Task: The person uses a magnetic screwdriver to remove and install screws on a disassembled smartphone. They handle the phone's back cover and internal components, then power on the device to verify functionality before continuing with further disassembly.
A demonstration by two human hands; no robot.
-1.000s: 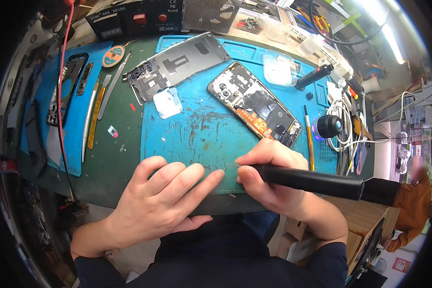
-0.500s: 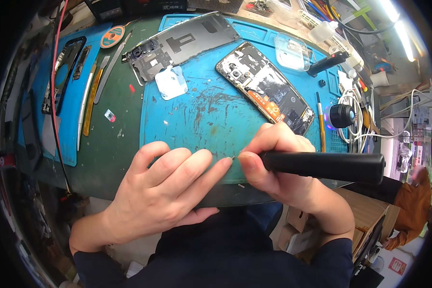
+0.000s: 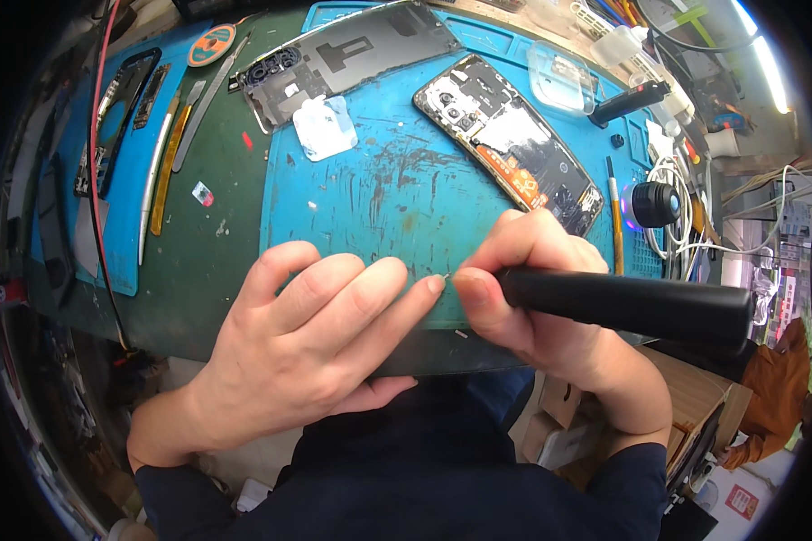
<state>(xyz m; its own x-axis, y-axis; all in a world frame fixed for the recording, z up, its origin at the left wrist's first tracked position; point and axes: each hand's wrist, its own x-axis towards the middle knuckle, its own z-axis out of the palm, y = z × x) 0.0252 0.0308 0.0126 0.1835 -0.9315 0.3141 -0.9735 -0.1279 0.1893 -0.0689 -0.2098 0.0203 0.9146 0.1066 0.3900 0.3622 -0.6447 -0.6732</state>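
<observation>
My right hand (image 3: pixel 534 245) is closed in a pinch round a thick black cylindrical-handled tool (image 3: pixel 636 305), whose handle points off to the right. Its thin tip reaches leftward to the index fingertip of my left hand (image 3: pixel 320 329). Whether a tiny part sits between tip and fingertip is too small to make out. That left hand hovers over the mat's near edge, index stretched out, thumb apart, other fingers loosely bent. Just beyond my right hand lies an opened phone (image 3: pixel 523 135), with its cameras and an orange-and-black battery area exposed.
On the blue work mat (image 3: pixel 370 207) lie a grey phone panel (image 3: pixel 361 68), a white patch (image 3: pixel 326 128) and a clear plastic box (image 3: pixel 559 77). Tweezers (image 3: pixel 206 108) and other tools stand left. A black round device (image 3: pixel 656 206) and white cables are at right. A person (image 3: pixel 776 388) is farther right.
The view has shifted slightly, so the mat and phone appear a little higher and to the right. Both hands keep nearly the same pose, tool tip still at my left index fingertip.
</observation>
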